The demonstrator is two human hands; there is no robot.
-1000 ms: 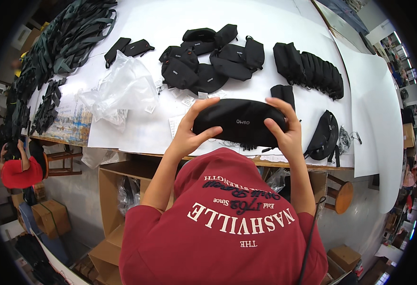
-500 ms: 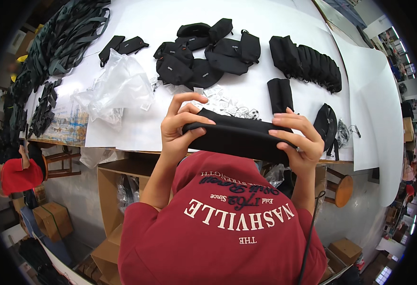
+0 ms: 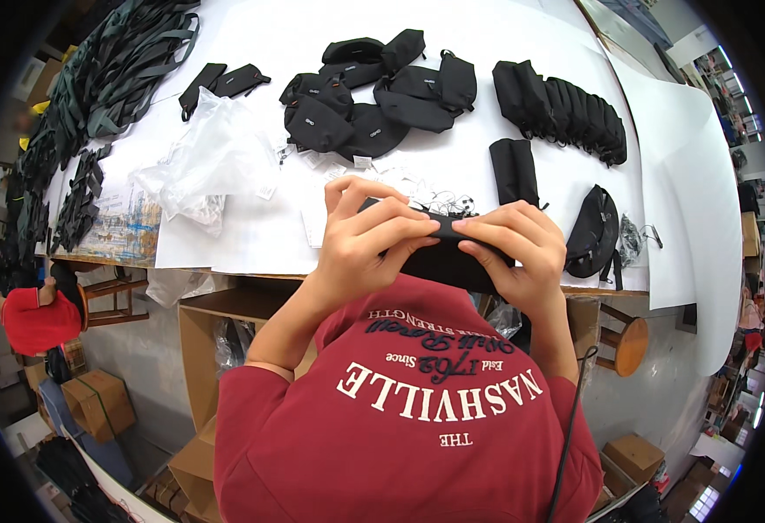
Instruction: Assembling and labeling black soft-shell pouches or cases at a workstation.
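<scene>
Over the table's near edge I hold a black fabric pouch (image 3: 454, 260) in front of my chest. My left hand (image 3: 374, 228) pinches its upper edge near the middle, thumb and fingers closed on the cloth. Close beside it, my right hand (image 3: 515, 247) pinches the same edge, the two sets of fingertips almost touching. Both hands cover much of the pouch's upper side. Beyond them lies a scatter of small white tags (image 3: 408, 185). A folded black pouch (image 3: 514, 173) lies just past my right hand.
The white table (image 3: 251, 240) bears a heap of black pouches (image 3: 374, 96), a pouch row (image 3: 561, 113), a black bag (image 3: 593, 232), clear plastic bags (image 3: 208, 166) and dark straps (image 3: 121, 70). Cardboard boxes (image 3: 99, 405) and a wooden stool (image 3: 624, 344) stand below. A person in red (image 3: 42, 315) is at left.
My hands have come together from the pouch's two ends to the middle of its upper edge. The pouch is still held between them.
</scene>
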